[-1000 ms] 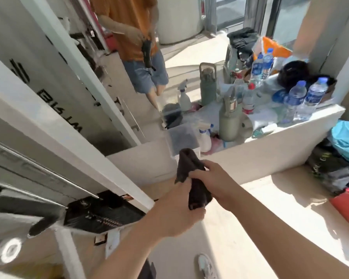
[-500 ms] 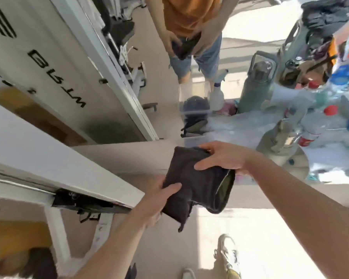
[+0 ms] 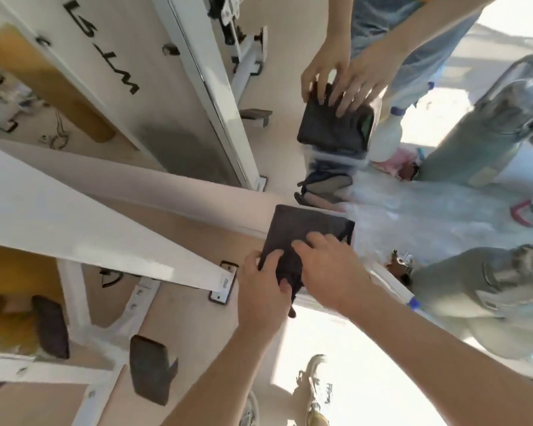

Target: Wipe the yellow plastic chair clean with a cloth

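A dark cloth (image 3: pixel 302 229), folded into a flat square, lies against the corner of the pale ledge (image 3: pixel 197 195) in front of a mirror. My left hand (image 3: pixel 262 293) grips its near left edge with the thumb on top. My right hand (image 3: pixel 330 265) holds the near right part, fingers spread over the fabric. The mirror above repeats both hands and the cloth. A yellow surface (image 3: pixel 10 272) shows at the lower left under a white table frame; I cannot tell whether it is the chair.
A grey-green flask (image 3: pixel 474 284) stands on the ledge to the right, with clear plastic sheeting (image 3: pixel 413 216) beside it. A white table beam (image 3: pixel 105 235) crosses the left. Dark pads (image 3: pixel 151 367) lie on the floor, and my shoes (image 3: pixel 314 395) are below.
My head has tilted down and closer to the ledge. The loosely held cloth has been folded flat, and both hands have moved to its near edge.
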